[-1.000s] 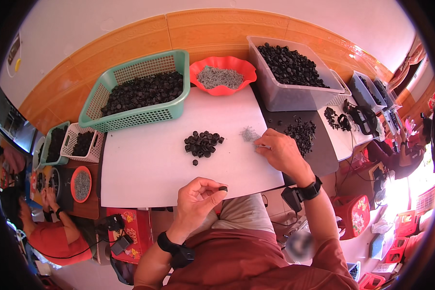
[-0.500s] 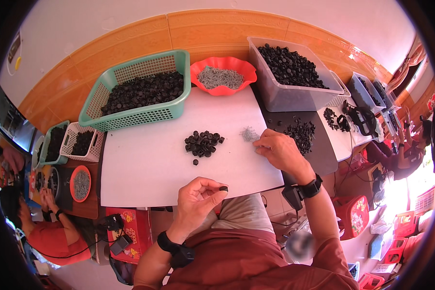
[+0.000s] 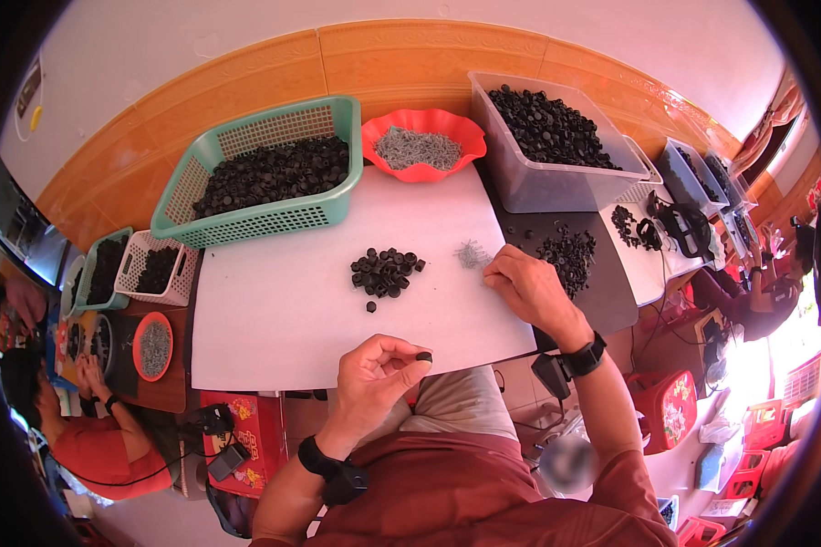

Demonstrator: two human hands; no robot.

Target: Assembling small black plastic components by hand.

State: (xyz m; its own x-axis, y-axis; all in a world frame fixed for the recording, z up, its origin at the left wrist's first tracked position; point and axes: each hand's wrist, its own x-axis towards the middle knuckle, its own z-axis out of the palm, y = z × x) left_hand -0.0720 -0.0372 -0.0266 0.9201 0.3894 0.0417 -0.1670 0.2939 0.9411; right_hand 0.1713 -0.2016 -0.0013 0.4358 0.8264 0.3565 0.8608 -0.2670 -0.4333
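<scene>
Left grip (image 3: 379,369) pinches black cap (image 3: 423,356) over white table (image 3: 274,310) near edge

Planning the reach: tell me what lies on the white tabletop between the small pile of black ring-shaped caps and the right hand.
Head view: only the small heap of thin grey metal pins, just off the right hand; otherwise bare white tabletop.

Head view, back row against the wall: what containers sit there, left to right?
Green basket of black parts → red bowl of small grey pieces → clear tub of black parts.
</scene>
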